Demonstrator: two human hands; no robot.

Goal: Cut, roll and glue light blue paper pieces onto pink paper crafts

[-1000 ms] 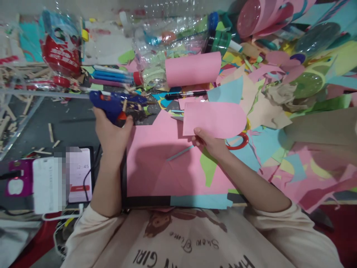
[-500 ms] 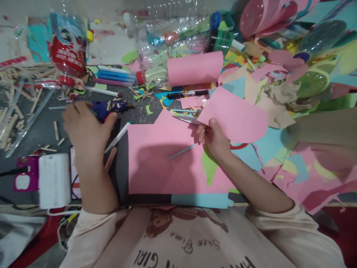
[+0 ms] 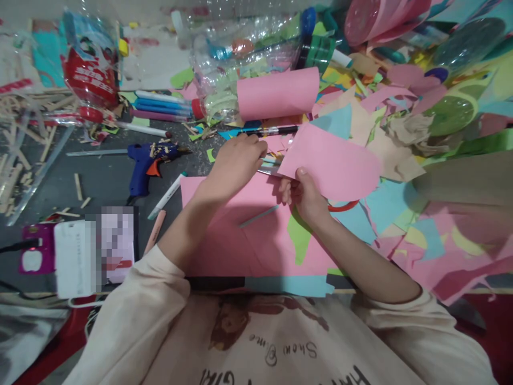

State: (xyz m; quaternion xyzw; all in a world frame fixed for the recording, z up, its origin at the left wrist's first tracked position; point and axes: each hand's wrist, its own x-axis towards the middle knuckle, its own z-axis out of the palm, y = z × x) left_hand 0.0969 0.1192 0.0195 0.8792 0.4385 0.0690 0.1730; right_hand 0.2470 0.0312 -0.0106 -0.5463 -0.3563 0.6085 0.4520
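Observation:
My right hand (image 3: 308,200) pinches a curved-edged piece of pink paper (image 3: 340,160), thumb on top and fingers curled beneath. Scissors lie under that paper and hand: the metal blades (image 3: 269,169) show at the left, and a red handle (image 3: 343,207) at the right. My left hand (image 3: 236,163) is just left of the blades, back upward and fingers curled; its fingertips are hidden, so anything in them is unseen. A black pen (image 3: 276,130) lies just beyond it. Below both hands lies a large pink sheet (image 3: 224,240), partly covered by the left forearm.
A blue glue gun (image 3: 140,166) with wood bits on it lies left, near a marker (image 3: 166,198) and a phone (image 3: 118,240). A pink paper roll (image 3: 278,93) and plastic bottles (image 3: 90,80) stand or lie behind. Coloured paper scraps (image 3: 436,251) cover the right.
My left hand has left the glue gun and moved right to beside the scissors' blades, its fingers now curled. My right hand keeps the pink paper nearly where it was.

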